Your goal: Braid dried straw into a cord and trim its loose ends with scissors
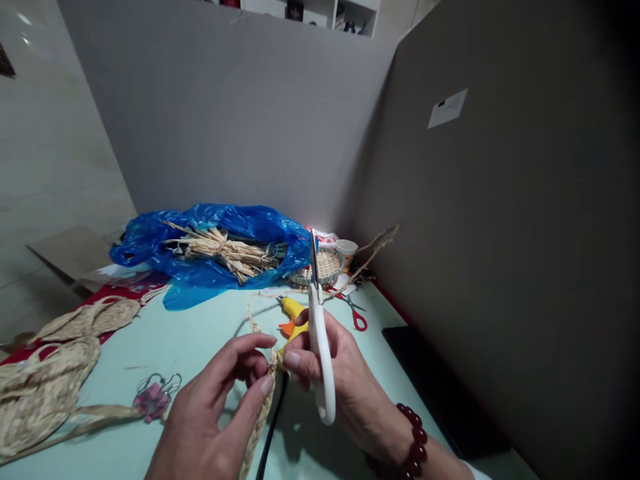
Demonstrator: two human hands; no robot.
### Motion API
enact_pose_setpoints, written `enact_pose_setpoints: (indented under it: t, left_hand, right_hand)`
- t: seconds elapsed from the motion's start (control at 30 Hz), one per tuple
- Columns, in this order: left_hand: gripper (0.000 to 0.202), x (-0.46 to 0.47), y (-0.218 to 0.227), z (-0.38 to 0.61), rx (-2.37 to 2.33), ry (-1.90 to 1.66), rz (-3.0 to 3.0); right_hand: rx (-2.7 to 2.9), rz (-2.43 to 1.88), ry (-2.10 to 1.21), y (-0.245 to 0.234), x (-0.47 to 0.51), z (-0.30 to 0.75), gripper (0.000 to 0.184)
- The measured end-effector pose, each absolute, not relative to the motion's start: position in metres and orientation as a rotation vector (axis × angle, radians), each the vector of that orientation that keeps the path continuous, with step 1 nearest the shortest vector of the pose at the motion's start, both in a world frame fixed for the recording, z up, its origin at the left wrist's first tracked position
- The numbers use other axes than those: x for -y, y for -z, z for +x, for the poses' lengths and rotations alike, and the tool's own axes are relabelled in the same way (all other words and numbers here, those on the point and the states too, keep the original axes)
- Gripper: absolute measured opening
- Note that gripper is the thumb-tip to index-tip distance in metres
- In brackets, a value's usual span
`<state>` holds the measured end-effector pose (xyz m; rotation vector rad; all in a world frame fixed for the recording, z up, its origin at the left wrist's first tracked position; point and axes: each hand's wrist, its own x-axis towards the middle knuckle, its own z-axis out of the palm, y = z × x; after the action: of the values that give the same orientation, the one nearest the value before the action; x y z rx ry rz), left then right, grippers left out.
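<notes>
Between my two hands hangs a braided straw cord (263,417), its upper end at my fingertips. My left hand (220,393) pinches the braid between thumb and fingers. My right hand (325,353) holds white-handled scissors (321,360) with the blades pointing up, while its thumb and finger touch the braid's end. Behind my right fingers lies a yellow glue gun (293,310) with an orange trigger, partly hidden. A loop of thin braid (251,313) runs on the table beyond my hands.
Woven straw pieces (55,380) and pink-and-metal clips (153,400) lie left. A blue plastic bag (200,217) with a straw bundle (225,250) sits at the back. Red scissors (359,320), a woven basket (325,267), a cup (347,247) and a black flat object (440,393) stand right.
</notes>
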<state>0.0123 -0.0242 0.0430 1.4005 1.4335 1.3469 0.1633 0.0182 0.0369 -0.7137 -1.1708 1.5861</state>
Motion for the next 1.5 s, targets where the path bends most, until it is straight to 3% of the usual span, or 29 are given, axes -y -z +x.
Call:
enact_pose_setpoints:
  t: [0.2,0.4,0.63,1.37,1.5]
  left_hand:
    - [0.03,0.02,-0.058,0.012,-1.29,-1.492,1.116]
    - [0.034,0.009,-0.07,-0.002,-0.969,-1.675,0.901]
    - [0.03,0.009,-0.08,-0.018,-0.787,-1.646,0.816]
    - [0.03,0.006,-0.07,-0.018,-0.915,-1.406,0.956]
    - [0.027,0.005,-0.068,-0.016,-0.871,-1.438,0.953]
  right_hand:
    - [1.286,-0.788,-1.422,-0.038,-0.025,0.171,0.043]
    - [1.762,-1.02,-1.01,-0.036,-0.036,0.187,0.029]
    - [2.142,-0.955,-0.752,-0.035,-0.037,0.19,0.043]
    - [2.195,-0.959,-0.707,-0.031,-0.034,0.185,0.017]
    - [2.106,-0.983,-0.874,-0.03,-0.033,0.182,0.018]
